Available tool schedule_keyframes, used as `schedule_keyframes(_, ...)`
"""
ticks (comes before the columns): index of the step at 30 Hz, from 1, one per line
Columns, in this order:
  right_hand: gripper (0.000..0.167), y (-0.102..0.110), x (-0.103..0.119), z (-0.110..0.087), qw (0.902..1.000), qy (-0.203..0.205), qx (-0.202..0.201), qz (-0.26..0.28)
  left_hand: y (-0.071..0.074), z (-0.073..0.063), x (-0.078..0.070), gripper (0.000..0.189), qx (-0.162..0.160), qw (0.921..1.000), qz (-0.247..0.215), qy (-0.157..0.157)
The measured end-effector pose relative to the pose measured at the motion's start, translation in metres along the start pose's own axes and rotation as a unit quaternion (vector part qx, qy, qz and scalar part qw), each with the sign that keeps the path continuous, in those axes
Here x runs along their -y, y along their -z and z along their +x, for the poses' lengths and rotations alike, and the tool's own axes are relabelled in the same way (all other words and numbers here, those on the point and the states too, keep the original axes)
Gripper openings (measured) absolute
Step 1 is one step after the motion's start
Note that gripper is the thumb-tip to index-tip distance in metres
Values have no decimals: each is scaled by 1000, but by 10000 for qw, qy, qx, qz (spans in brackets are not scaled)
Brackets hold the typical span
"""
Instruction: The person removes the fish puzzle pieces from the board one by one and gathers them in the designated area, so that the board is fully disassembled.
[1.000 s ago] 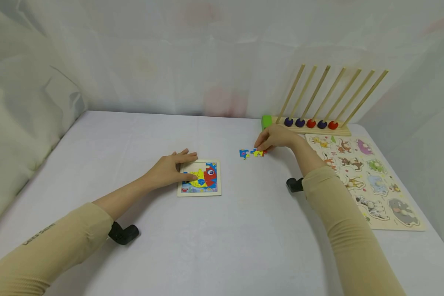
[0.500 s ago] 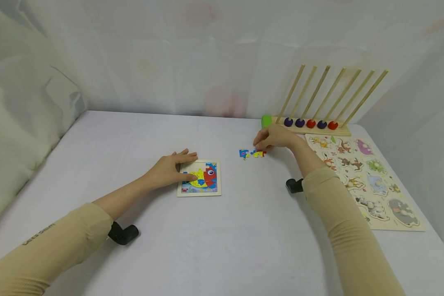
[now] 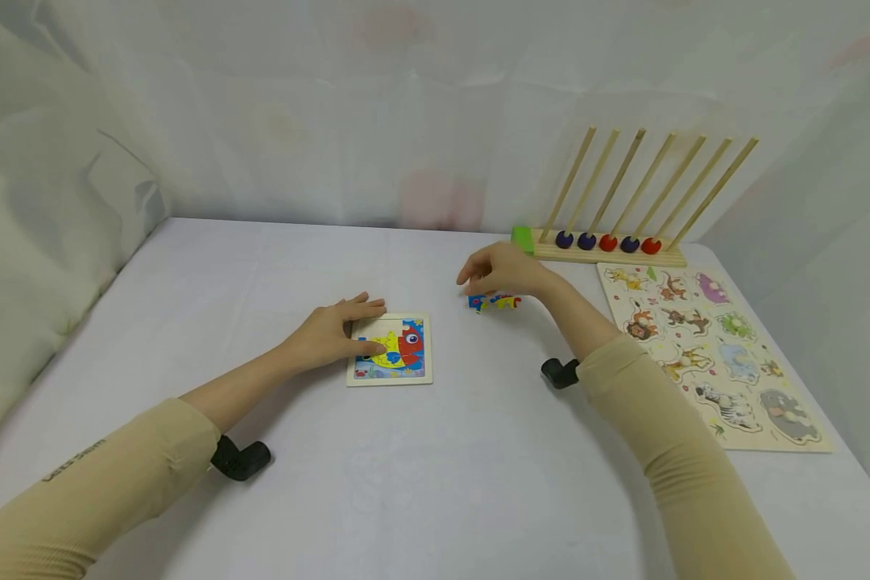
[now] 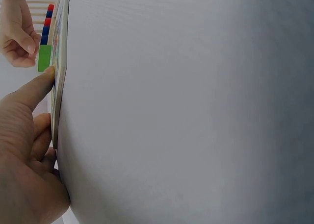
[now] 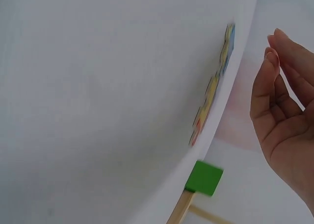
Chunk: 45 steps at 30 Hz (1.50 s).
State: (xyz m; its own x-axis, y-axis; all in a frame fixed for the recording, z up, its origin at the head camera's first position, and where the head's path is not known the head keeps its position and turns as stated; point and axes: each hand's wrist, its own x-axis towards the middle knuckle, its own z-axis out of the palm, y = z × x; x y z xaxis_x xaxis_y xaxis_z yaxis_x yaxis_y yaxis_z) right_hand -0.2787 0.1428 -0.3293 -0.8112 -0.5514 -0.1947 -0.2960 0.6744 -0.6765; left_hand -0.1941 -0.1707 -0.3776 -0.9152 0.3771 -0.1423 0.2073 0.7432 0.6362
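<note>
A small framed jigsaw puzzle (image 3: 413,362) with a red and yellow fish picture lies flat on the table. My left hand (image 3: 325,334) rests at its left side, the thumb on the picture and the fingers stretched along the far left corner. Two loose jigsaw parts lie right of the frame: a blue and yellow piece (image 3: 476,304) and a yellow and red piece (image 3: 506,303). Just above them hovers my right hand (image 3: 503,268), fingers loosely bent. In the right wrist view its thumb and fingertips come close together with nothing visible between them, apart from the pieces.
At the back right stands a wooden bead rack (image 3: 602,254) with tall rods, red and blue beads and a green end block. An animal peg puzzle board (image 3: 768,439) lies before it, right of my right forearm. A white cloth wall (image 3: 297,145) rises behind the table.
My right hand has shifted left from the yellow and red piece to above the blue and yellow one. The pieces and my left hand have stayed in place.
</note>
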Motion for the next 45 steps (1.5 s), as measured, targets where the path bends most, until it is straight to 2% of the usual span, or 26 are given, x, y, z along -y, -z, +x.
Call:
schedule_keyframes(6, 19, -17, 19, 7, 9992, 272, 252, -178, 0, 0, 0, 70, -5, 10000, 12, -50)
schedule_keyframes(12, 19, -34, 39, 13, 9966, 552, 609, -77, 0, 2, 2, 70, 3, 9999, 53, -118)
schedule_keyframes(19, 19, -48, 51, 21, 9919, 863, 922, -147, 0, 4, 3, 70, 9, 9997, 30, -223)
schedule_keyframes(32, 19, -60, 54, 24, 9903, 694, 1167, -278, 1, 4, -1, 70, 29, 9996, 136, -261)
schedule_keyframes(45, 18, -62, 52, 24, 9905, 709, 1144, -296, -15, 12, -19, 77, -93, 9996, 54, -260)
